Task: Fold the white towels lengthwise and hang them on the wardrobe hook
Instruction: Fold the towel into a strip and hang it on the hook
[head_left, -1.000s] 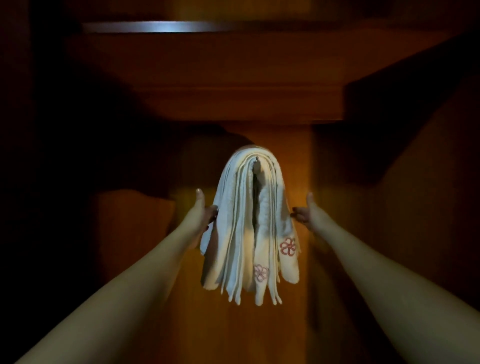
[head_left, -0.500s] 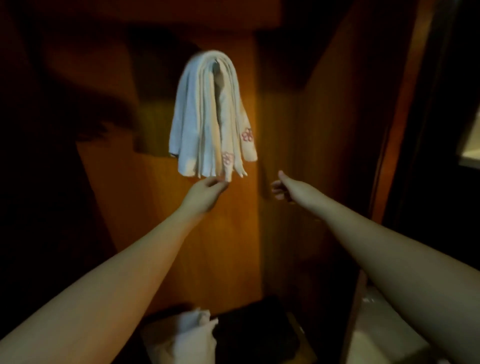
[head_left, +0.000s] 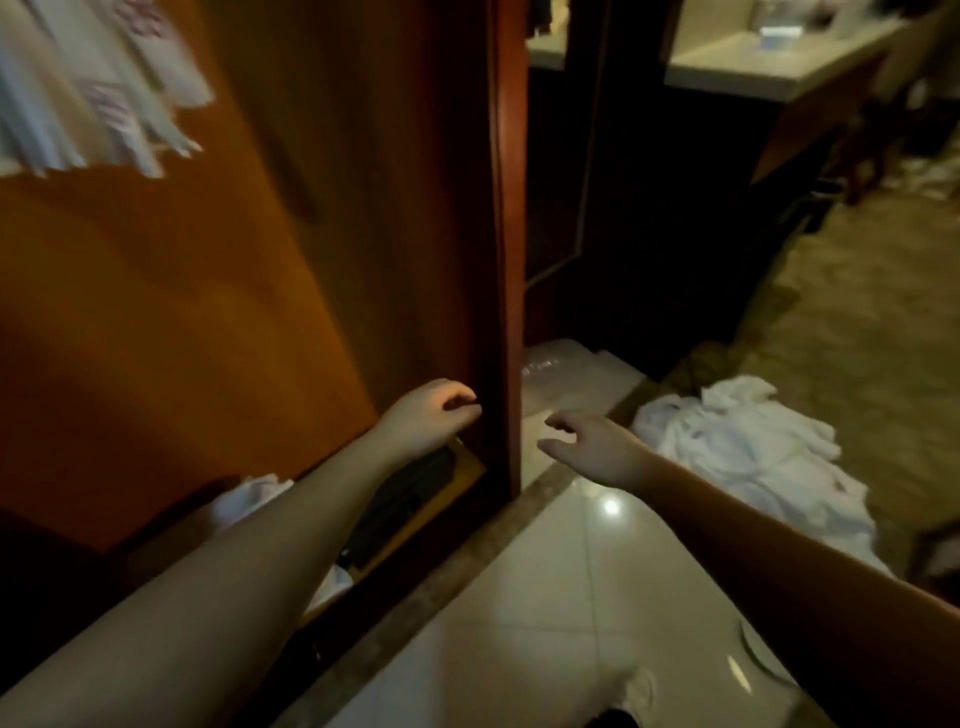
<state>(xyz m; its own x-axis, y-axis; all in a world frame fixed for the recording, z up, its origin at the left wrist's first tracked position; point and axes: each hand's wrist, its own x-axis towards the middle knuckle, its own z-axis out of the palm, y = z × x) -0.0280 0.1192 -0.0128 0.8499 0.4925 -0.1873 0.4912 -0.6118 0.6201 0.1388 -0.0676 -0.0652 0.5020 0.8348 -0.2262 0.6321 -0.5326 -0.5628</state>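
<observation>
Folded white towels (head_left: 78, 93) with pink flower marks hang inside the wardrobe at the top left, blurred; the hook itself is out of view. A heap of loose white towels (head_left: 743, 457) lies on the floor at the right. My left hand (head_left: 431, 415) hangs low by the wardrobe's side panel, fingers loosely curled and holding nothing. My right hand (head_left: 587, 441) is stretched out over the tiled floor, fingers relaxed and empty, left of the heap.
The wardrobe's wooden side panel (head_left: 504, 260) stands upright between my hands. White cloth (head_left: 249, 499) and a dark item (head_left: 400, 499) lie on the wardrobe floor. A counter (head_left: 769, 67) stands at the back right, beyond carpet (head_left: 857, 312) and glossy tiles (head_left: 545, 597).
My view has swung down and to the right, away from the hung towels. Both hands have dropped from the towels to near the floor; the floor heap has come into view.
</observation>
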